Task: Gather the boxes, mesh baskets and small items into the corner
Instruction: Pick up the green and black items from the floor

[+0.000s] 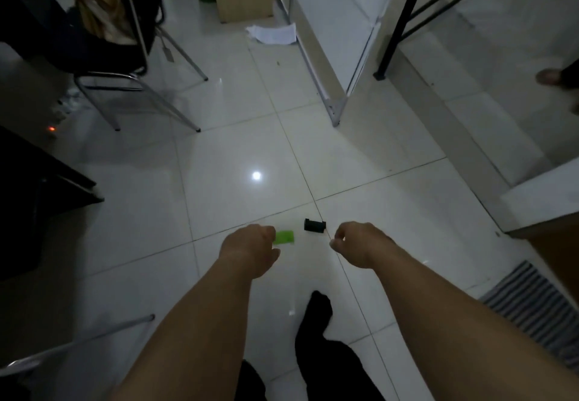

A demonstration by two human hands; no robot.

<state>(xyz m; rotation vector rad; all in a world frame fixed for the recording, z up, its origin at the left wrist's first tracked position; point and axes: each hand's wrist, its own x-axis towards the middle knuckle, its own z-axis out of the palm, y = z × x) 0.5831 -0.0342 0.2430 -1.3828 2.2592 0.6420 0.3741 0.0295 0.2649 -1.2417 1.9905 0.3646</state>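
Observation:
My left hand (250, 247) is stretched out over the white tiled floor with its fingers curled. A small flat green item (285, 237) sticks out at its fingertips, and it looks pinched there. A small black block-shaped item (315, 225) lies on the floor on a tile joint, just beyond and between both hands. To the right of the black item, my right hand (357, 244) hangs with curled fingers, and nothing shows in it. No boxes or mesh baskets are in view.
A metal-legged chair (125, 87) draped with dark clothes and a tan bag stands at the far left. A white cabinet (332, 24) and crumpled paper (272, 33) sit ahead. A black rack leg (380, 74) stands at right. A striped mat (539, 306) lies right. My dark-socked foot (316, 309) is below.

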